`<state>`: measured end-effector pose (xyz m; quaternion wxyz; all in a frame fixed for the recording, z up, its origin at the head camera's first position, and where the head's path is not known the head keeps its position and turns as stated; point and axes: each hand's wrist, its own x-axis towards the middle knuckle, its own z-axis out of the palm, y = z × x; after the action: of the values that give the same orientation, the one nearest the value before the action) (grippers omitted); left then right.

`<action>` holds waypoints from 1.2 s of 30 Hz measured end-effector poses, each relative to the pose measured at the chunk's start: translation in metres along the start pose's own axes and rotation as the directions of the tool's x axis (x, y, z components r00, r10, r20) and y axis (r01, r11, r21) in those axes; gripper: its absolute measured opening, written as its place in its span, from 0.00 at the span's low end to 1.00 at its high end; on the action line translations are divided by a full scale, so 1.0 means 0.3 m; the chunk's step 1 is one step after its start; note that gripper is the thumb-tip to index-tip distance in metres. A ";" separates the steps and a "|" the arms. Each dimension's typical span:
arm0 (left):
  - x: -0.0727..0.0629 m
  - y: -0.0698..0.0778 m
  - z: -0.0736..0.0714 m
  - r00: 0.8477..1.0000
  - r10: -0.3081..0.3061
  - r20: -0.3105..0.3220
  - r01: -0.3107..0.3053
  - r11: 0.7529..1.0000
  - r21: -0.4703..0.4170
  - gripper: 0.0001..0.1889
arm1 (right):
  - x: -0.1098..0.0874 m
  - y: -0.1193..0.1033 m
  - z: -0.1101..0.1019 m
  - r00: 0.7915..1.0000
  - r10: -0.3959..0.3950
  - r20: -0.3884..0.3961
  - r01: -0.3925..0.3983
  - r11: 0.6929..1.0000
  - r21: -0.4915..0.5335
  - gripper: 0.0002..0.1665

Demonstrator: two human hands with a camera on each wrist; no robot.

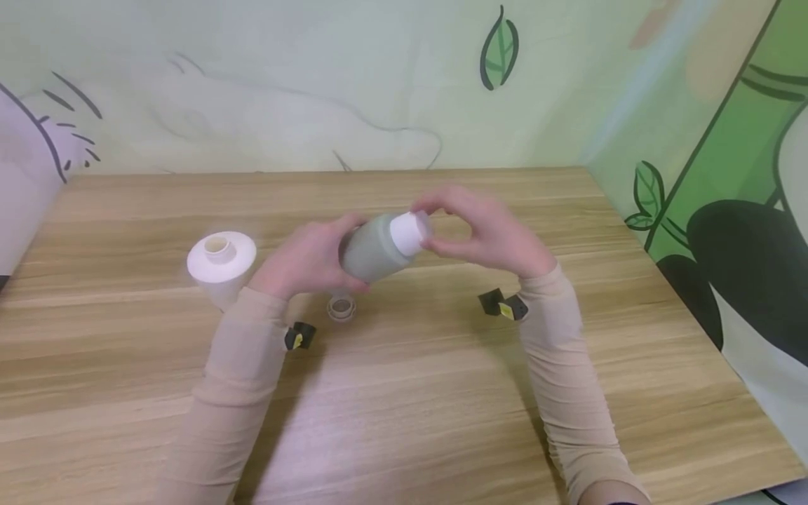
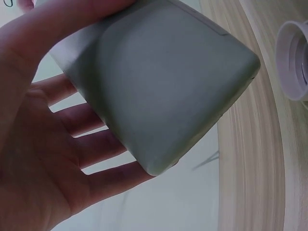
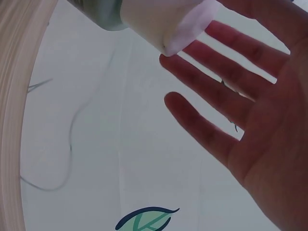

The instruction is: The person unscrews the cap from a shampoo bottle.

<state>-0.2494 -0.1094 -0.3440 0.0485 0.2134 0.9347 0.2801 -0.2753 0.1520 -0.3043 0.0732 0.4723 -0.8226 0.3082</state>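
A grey-green bottle [image 1: 376,249] with a white cap [image 1: 407,234] is held tilted above the table, its capped end up and to the right. My left hand [image 1: 312,258] grips the bottle's body, thumb on the near side and fingers behind. In the left wrist view the bottle's squared base [image 2: 173,91] juts past the fingers. With thumb and fingertips, my right hand [image 1: 489,231] pinches the end of the white cap. The right wrist view shows its lower fingers [image 3: 202,127] spread out and apart from the cap. The cap's top face is partly hidden by the fingers.
Left of the left hand stands a white bottle [image 1: 222,266] with an uncovered neck, partly behind the forearm. A small round ringed piece [image 1: 341,307] lies on the wooden table [image 1: 404,393] below the held bottle. A painted wall [image 1: 379,84] rises behind the table.
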 end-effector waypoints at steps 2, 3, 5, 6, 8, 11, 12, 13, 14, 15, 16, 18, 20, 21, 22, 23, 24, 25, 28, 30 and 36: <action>-0.001 -0.001 0.001 1.000 -0.004 0.003 0.004 1.000 -0.004 0.48 | -0.003 0.003 0.001 0.999 -0.033 0.018 0.033 0.999 0.014 0.25; -0.002 -0.001 0.002 1.000 -0.007 0.004 0.007 1.000 -0.005 0.48 | -0.004 0.005 0.001 0.999 -0.044 0.028 0.043 0.999 0.022 0.26; 0.000 -0.002 0.002 1.000 -0.008 0.005 0.008 1.000 -0.007 0.48 | -0.004 0.006 0.001 0.997 -0.065 0.040 0.064 0.998 0.025 0.27; 0.000 -0.003 0.002 1.000 -0.011 0.006 0.011 1.000 -0.006 0.48 | -0.004 0.006 0.000 0.996 -0.073 0.045 0.072 0.997 0.026 0.28; 0.002 -0.002 0.001 1.000 -0.015 0.001 0.015 1.000 -0.005 0.49 | -0.002 0.006 -0.003 0.995 -0.088 0.051 0.087 0.996 0.028 0.28; 0.005 -0.001 0.001 1.000 -0.018 -0.007 0.018 1.000 -0.005 0.49 | 0.000 0.007 -0.007 0.997 -0.075 0.036 0.073 0.996 0.044 0.30; 0.005 -0.002 0.001 1.000 -0.018 -0.007 0.018 1.000 -0.009 0.49 | 0.000 0.007 -0.008 0.998 -0.055 0.026 0.054 0.997 0.048 0.30; 0.005 -0.002 0.002 1.000 -0.018 -0.008 0.018 1.000 -0.010 0.49 | 0.001 0.007 -0.009 1.000 -0.029 0.011 0.028 0.999 0.046 0.30; 0.006 -0.003 0.002 1.000 -0.016 -0.007 0.016 1.000 -0.012 0.49 | 0.002 0.006 -0.009 1.000 0.000 -0.004 0.000 0.999 0.043 0.30; 0.006 -0.003 0.003 1.000 -0.016 -0.006 0.016 1.000 -0.012 0.49 | 0.002 0.005 -0.010 0.999 0.032 -0.019 -0.031 0.999 0.040 0.29; 0.006 -0.003 0.004 1.000 -0.016 -0.006 0.016 1.000 -0.012 0.49 | 0.002 0.004 -0.010 0.997 0.067 -0.027 -0.066 0.997 0.035 0.28; 0.007 -0.004 0.006 1.000 -0.010 -0.003 0.010 1.000 -0.011 0.48 | 0.004 0.003 -0.010 0.992 0.124 -0.033 -0.124 0.992 0.009 0.24; 0.007 -0.003 0.007 1.000 -0.007 -0.004 0.007 1.000 -0.010 0.48 | 0.004 0.001 -0.009 0.987 0.159 -0.024 -0.160 0.987 -0.006 0.22; 0.007 -0.003 0.008 1.000 -0.007 -0.005 0.007 1.000 -0.009 0.48 | 0.004 0.001 -0.008 0.985 0.170 -0.017 -0.170 0.985 -0.012 0.21; 0.006 -0.003 0.008 1.000 -0.006 -0.005 0.006 1.000 -0.010 0.48 | 0.004 0.000 -0.006 0.985 0.175 -0.011 -0.175 0.984 -0.017 0.21; 0.006 -0.003 0.008 1.000 -0.007 -0.006 0.007 1.000 -0.011 0.48 | 0.005 0.000 -0.005 0.985 0.173 -0.007 -0.174 0.985 -0.022 0.21; 0.005 -0.004 0.007 1.000 -0.005 -0.004 0.005 1.000 -0.011 0.48 | 0.006 0.000 -0.003 0.986 0.166 -0.004 -0.166 0.986 -0.025 0.21; 0.004 -0.004 0.007 1.000 -0.006 -0.004 0.006 1.000 -0.011 0.48 | 0.006 0.001 -0.001 0.988 0.155 -0.003 -0.155 0.988 -0.023 0.21; 0.004 -0.005 0.008 1.000 -0.005 0.001 0.005 1.000 -0.005 0.47 | 0.005 0.005 0.003 0.995 0.104 -0.005 -0.104 0.995 -0.012 0.21; 0.005 -0.007 0.008 1.000 0.000 0.006 0.000 1.000 -0.005 0.47 | 0.003 0.009 0.004 0.999 0.053 -0.003 -0.053 0.999 0.002 0.21; 0.008 -0.008 0.008 1.000 -0.016 0.012 0.016 1.000 -0.011 0.47 | -0.002 0.012 0.000 0.997 -0.071 0.037 0.070 0.997 0.024 0.25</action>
<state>-0.2520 -0.1090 -0.3472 0.0574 0.2073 0.9345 0.2836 -0.2780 0.1536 -0.3062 0.0632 0.5074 -0.8032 0.3056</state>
